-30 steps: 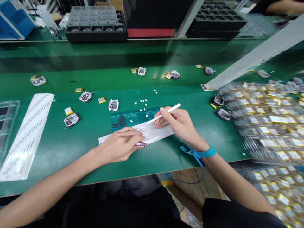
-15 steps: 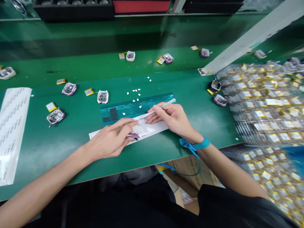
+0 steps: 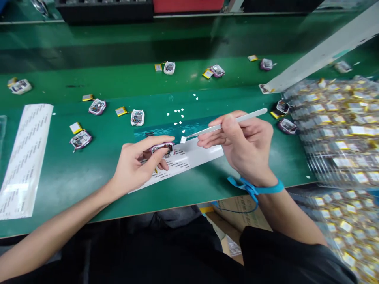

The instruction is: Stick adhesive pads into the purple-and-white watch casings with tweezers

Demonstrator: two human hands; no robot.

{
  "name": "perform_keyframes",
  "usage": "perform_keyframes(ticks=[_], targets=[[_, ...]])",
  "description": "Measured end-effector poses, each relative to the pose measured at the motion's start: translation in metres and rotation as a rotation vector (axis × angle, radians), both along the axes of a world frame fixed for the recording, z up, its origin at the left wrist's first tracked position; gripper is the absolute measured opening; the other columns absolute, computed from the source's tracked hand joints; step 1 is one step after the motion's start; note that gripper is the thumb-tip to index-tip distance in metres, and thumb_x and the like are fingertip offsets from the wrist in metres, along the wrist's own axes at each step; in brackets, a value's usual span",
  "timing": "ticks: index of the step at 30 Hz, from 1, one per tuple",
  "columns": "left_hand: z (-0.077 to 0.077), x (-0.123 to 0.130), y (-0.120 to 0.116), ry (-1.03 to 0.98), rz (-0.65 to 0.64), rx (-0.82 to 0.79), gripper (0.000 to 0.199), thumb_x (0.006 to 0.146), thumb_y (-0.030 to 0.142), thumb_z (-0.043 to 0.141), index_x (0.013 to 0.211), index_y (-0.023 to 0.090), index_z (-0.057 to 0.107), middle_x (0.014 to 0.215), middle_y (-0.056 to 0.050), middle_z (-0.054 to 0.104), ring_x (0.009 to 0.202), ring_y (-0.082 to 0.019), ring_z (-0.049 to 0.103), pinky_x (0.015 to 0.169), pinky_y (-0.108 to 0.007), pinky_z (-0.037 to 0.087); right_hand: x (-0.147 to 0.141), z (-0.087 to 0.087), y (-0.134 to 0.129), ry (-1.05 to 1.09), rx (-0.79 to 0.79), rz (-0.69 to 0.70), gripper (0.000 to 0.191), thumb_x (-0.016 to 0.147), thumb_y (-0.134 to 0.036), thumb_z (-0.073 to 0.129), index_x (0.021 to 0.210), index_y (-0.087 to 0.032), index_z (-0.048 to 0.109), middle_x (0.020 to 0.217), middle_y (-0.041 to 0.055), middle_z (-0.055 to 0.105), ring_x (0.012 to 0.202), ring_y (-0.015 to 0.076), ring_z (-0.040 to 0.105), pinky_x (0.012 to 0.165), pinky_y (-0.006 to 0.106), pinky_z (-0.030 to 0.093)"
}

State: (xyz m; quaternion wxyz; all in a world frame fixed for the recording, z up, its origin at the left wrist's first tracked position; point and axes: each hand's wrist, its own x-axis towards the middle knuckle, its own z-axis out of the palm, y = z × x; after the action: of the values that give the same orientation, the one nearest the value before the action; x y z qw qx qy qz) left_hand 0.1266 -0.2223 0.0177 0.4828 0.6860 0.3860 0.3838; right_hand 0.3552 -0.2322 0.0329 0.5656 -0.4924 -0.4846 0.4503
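Observation:
Between the thumb and fingers of my left hand (image 3: 142,161) is a small purple-and-white device (image 3: 167,150) with its inner parts showing. My right hand (image 3: 244,144) holds silver tweezers (image 3: 237,119), their tips pointing left. At the tips hangs a small white piece (image 3: 183,139), just right of the device and apart from it. Below both hands lies a white printed sheet (image 3: 189,159), partly over a teal film strip (image 3: 166,129). Small white dots (image 3: 178,111) are scattered behind the strip.
Open devices with yellow-edged batteries, such as one white device (image 3: 137,117), lie around the green table (image 3: 103,165). A long printed sheet (image 3: 28,157) is at the left. Stacked clear trays (image 3: 340,130) fill the right side, near a slanted white post (image 3: 319,49).
My left hand has turned and raised the device off the sheet. My right hand has lifted and moved right, and a white piece now shows at the tweezer tips. The view has shifted slightly.

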Motion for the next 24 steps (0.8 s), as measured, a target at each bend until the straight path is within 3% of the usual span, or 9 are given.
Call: perform_keyframes(ticks=[2, 5, 10, 24], targets=[[0.004, 0.001, 0.002, -0.075, -0.030, -0.176, 0.028, 0.092, 0.019, 0.067, 0.119, 0.016, 0.071, 0.077, -0.001, 0.078, 0.059, -0.017, 0.076, 0.054, -0.023, 0.062, -0.012, 0.006, -0.001, -0.010, 0.021, 0.042, 0.031, 0.093, -0.053, 0.072, 0.086, -0.023, 0.073, 0.075, 0.0028, 0.078, 0.061, 0.0181, 0.076, 0.057, 0.028, 0.066], [0.004, 0.002, 0.004, -0.177, -0.116, -0.300, 0.039, 0.084, 0.015, 0.073, 0.124, 0.015, 0.069, 0.077, -0.001, 0.078, 0.067, -0.020, 0.079, 0.062, -0.028, 0.066, -0.025, 0.006, 0.000, -0.011, 0.011, 0.136, 0.028, 0.095, -0.051, 0.070, 0.086, -0.024, 0.072, 0.072, 0.0016, 0.077, 0.062, 0.0186, 0.077, 0.057, 0.028, 0.066], [0.000, 0.003, 0.002, -0.232, -0.143, -0.338, 0.041, 0.083, 0.014, 0.074, 0.124, 0.015, 0.069, 0.084, -0.002, 0.080, 0.070, -0.020, 0.080, 0.065, -0.027, 0.067, -0.030, -0.004, 0.004, -0.019, 0.030, 0.202, 0.026, 0.097, -0.049, 0.067, 0.086, -0.026, 0.071, 0.071, 0.0005, 0.077, 0.060, 0.0181, 0.076, 0.057, 0.030, 0.067], [-0.004, 0.004, -0.002, -0.220, -0.125, -0.404, 0.043, 0.083, 0.012, 0.073, 0.125, 0.015, 0.067, 0.080, -0.002, 0.080, 0.073, -0.023, 0.081, 0.068, -0.031, 0.068, -0.031, -0.008, 0.000, -0.076, 0.046, 0.152, 0.025, 0.101, -0.044, 0.064, 0.089, -0.024, 0.074, 0.077, 0.0020, 0.079, 0.061, 0.0158, 0.075, 0.055, 0.025, 0.064]])
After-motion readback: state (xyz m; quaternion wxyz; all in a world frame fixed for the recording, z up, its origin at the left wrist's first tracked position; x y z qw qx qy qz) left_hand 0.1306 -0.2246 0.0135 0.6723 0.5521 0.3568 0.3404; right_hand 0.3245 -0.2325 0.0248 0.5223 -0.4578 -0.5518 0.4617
